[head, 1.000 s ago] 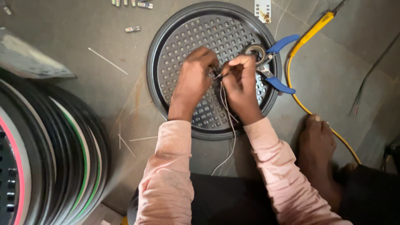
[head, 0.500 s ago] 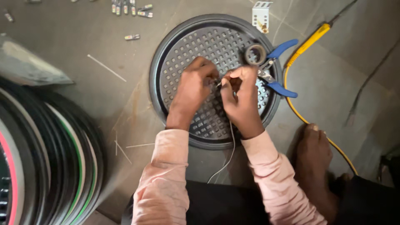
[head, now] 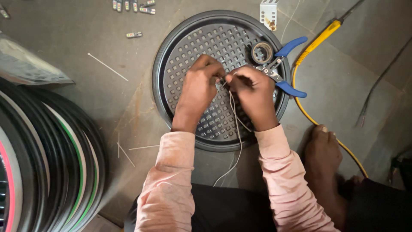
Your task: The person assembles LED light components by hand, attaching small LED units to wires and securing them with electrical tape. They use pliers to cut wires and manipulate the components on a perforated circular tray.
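A round black perforated plate [head: 189,47] lies flat on the grey floor. Above its middle, my left hand [head: 201,88] and my right hand [head: 254,96] meet fingertip to fingertip, both pinching the end of a thin white wire [head: 236,133]. The wire hangs down between my pink sleeves toward my lap. What sits between the fingertips is too small to make out. On the plate's right part lie a small roll of tape [head: 262,52] and blue-handled pliers [head: 286,64].
A stack of round rimmed discs [head: 47,163] fills the left edge. A yellow-handled tool [head: 319,38] with a yellow cable lies right of the plate. Several small connectors [head: 133,6] and a white bracket [head: 268,13] lie at the top. My bare foot [head: 322,154] rests at right.
My hands stay together on the wire over the plate, with only small finger movements. The view has shifted slightly.
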